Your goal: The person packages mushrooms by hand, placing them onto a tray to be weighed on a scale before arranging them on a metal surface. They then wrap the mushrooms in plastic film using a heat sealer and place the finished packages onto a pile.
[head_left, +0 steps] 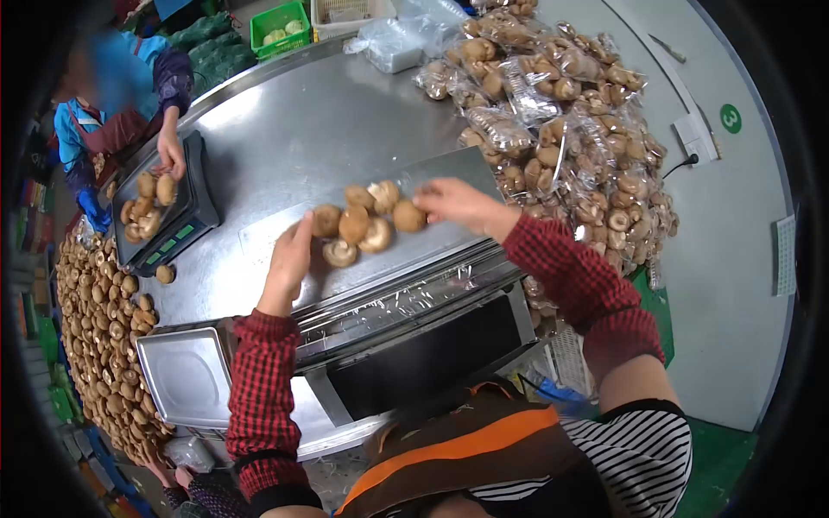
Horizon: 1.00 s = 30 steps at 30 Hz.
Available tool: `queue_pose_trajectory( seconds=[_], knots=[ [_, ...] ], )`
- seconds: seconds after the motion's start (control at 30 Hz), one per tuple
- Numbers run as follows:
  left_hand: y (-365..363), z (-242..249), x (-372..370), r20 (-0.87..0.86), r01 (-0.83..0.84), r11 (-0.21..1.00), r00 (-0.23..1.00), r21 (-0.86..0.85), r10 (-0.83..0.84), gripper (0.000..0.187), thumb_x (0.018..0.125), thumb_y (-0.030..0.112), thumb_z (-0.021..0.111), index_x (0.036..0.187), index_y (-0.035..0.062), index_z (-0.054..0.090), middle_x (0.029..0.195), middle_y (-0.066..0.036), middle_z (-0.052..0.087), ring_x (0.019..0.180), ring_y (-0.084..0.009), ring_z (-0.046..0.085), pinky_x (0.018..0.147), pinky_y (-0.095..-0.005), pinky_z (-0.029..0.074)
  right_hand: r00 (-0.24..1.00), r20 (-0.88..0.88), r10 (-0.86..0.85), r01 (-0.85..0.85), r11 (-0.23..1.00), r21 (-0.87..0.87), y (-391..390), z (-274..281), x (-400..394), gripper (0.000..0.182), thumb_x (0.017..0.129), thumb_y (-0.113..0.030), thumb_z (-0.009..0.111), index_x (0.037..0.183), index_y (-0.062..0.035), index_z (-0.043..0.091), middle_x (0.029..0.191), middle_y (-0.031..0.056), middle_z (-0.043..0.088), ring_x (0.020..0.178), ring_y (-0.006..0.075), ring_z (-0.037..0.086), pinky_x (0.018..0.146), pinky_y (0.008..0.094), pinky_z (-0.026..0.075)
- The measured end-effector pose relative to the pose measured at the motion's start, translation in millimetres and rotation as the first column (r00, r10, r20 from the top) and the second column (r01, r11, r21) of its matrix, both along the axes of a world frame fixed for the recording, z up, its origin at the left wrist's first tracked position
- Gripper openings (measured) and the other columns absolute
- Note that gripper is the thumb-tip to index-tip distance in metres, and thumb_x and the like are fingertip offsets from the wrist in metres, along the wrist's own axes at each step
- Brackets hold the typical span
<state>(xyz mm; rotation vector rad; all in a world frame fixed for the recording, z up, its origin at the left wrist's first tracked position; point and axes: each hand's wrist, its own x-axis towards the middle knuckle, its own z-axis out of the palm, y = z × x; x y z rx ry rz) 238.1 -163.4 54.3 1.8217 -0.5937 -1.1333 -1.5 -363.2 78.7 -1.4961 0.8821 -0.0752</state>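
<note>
A cluster of brown shiitake mushrooms (354, 224) lies on the metal worktop in front of me, some caps up, some with pale undersides showing. My left hand (289, 259) is at the cluster's left side, fingers stretched and close together, fingertips against the leftmost mushroom (326, 220). At the opposite side my right hand (458, 205) has its fingers bent, with thumb and fingertips on the edge of the rightmost mushroom (408, 217). Nearer my body, below the cluster, is a wrapping machine (423, 354) with crinkled clear film (406, 302) along its top.
Wrapped mushroom packs (587, 129) are heaped at the right. A co-worker's hand (171, 154) is over mushrooms on a digital scale (194, 207) at the left. Loose mushrooms (104, 345) are piled beyond a metal tray (183, 375). A green crate (281, 28) stands at the back.
</note>
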Motion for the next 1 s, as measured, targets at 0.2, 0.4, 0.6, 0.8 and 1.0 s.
queue_pose_trajectory(
  seconds=[0.2,0.4,0.6,0.8,1.0],
  knots=[
    [86,23,-52,0.506,-0.178,0.967,0.826,-0.184,0.248,0.044,0.094,0.034,0.061,0.112,-0.0054,0.063,0.102,-0.018,0.063,0.086,-0.0274,0.063,0.079,-0.0367,0.049,0.994,0.107,-0.012,0.043,0.954,-0.298,41,13,-84,0.045,0.092,-0.029,0.063,0.120,0.0064,0.060,0.109,0.0202,0.066,0.096,0.0286,0.065,0.081,0.0343,0.053],
    [137,22,-107,0.952,-0.262,0.951,0.295,0.165,-0.084,0.037,0.078,0.041,0.073,0.074,0.0043,0.075,0.075,-0.015,0.064,0.077,-0.0347,0.059,0.070,-0.0468,0.045,0.930,-0.365,-0.042,-0.329,0.350,-0.877,94,-2,-109,0.045,0.085,-0.046,0.066,0.072,-0.0037,0.071,0.075,0.0135,0.065,0.075,0.0323,0.062,0.068,0.0435,0.049],
    [147,18,-90,-0.256,-0.300,0.953,0.926,-0.046,0.279,0.035,0.092,0.030,0.063,0.068,0.0058,0.057,0.056,-0.003,0.047,0.046,-0.0158,0.040,0.045,-0.0287,0.031,0.930,0.083,-0.358,0.264,0.808,0.527,87,-3,-124,0.037,0.096,-0.029,0.053,0.064,-0.0101,0.049,0.055,-0.0023,0.042,0.048,0.0092,0.042,0.041,0.0241,0.032],
    [106,130,-76,-0.554,-0.487,0.633,0.825,-0.602,0.108,0.037,0.103,0.026,0.040,0.076,0.0053,0.055,0.069,-0.008,0.056,0.066,-0.0194,0.053,0.061,-0.0310,0.042,0.571,0.686,-0.451,-0.206,0.730,0.651,38,76,-88,0.033,0.101,-0.026,0.038,0.076,-0.0090,0.050,0.064,0.0019,0.048,0.054,0.0116,0.044,0.048,0.0240,0.037],
    [-10,45,-24,0.741,0.235,0.972,0.655,-0.015,-0.147,0.041,0.102,0.030,0.039,0.098,-0.0036,0.062,0.091,-0.024,0.065,0.087,-0.0413,0.061,0.077,-0.0483,0.046,0.901,0.407,-0.151,0.226,0.964,-0.143,-26,-3,15,0.036,0.101,-0.024,0.044,0.110,0.0052,0.063,0.107,0.0132,0.070,0.093,0.0210,0.069,0.080,0.0285,0.052]
  ],
)
